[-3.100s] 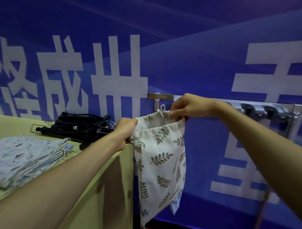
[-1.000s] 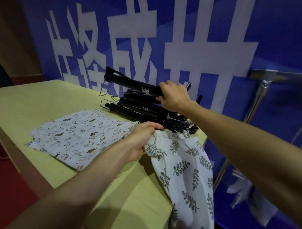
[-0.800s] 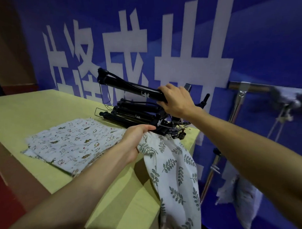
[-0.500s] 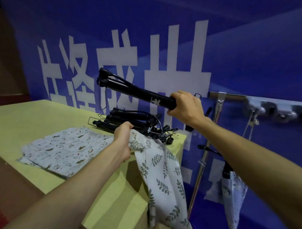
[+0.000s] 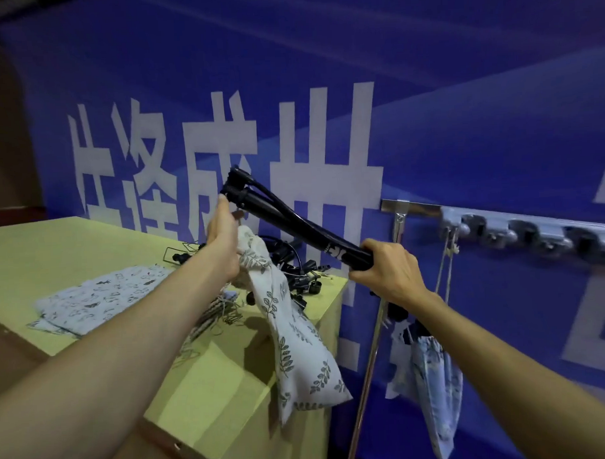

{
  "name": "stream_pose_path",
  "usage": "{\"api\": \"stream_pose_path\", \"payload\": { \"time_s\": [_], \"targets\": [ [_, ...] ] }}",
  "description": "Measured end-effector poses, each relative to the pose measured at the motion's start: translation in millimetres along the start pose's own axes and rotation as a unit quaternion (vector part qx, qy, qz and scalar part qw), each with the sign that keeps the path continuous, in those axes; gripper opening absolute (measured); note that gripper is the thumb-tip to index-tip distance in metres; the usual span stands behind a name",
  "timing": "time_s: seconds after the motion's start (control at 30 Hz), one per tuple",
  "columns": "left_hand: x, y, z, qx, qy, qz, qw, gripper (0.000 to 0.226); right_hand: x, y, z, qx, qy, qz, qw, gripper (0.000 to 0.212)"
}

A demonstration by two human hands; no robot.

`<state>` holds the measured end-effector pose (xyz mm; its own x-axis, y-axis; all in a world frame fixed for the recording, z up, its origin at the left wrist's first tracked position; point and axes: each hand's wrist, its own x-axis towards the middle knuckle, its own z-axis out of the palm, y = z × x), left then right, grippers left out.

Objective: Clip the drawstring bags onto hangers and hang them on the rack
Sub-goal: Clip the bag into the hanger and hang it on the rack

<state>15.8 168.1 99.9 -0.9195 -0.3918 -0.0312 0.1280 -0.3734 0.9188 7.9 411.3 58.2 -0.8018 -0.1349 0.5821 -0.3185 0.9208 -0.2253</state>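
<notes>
At the centre of the frame a black hanger (image 5: 308, 227) is gripped at its lower end by the right hand (image 5: 388, 272), fingers wrapped round it, and slanted up-left, apparently so that its clip end meets the left hand (image 5: 222, 234). The leaf-print drawstring bag (image 5: 283, 319) is bunched at its top in the left hand's curled fingers, just under that clip end, and left dangling past the edge of the table (image 5: 72, 247), seemingly ready for clipping.

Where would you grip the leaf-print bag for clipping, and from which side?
By its bunched top edge, from above, as the left hand holds it: the leaf-print bag hangs limp below, over the table corner, leaving that edge up by the black hanger.
</notes>
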Motion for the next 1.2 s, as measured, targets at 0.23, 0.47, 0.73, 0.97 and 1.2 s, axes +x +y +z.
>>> {"api": "stream_pose_path", "payload": {
  "time_s": [0.23,0.47,0.73,0.97,1.2],
  "targets": [
    [-20,4,31,0.200,-0.109,0.024,0.973,0.078,-21,15,1,0.035,-0.062,-0.056,0.996,0.026],
    [-16,-8,51,0.318,-0.135,0.042,0.938,0.050,-45,32,2,0.015,-0.078,-0.073,0.994,0.039],
    [-39,-32,86,0.335,-0.220,0.021,0.916,0.022,-55,55,9,0.098,-0.103,-0.017,0.990,0.060],
    [-49,-35,101,0.464,-0.332,0.090,0.817,0.013,-43,60,5,0.264,-0.038,0.064,0.962,0.023],
    [-50,-66,80,0.757,-0.285,0.126,0.575,0.034,-54,57,-2,0.405,-0.090,0.080,0.907,0.020]
  ]
}}
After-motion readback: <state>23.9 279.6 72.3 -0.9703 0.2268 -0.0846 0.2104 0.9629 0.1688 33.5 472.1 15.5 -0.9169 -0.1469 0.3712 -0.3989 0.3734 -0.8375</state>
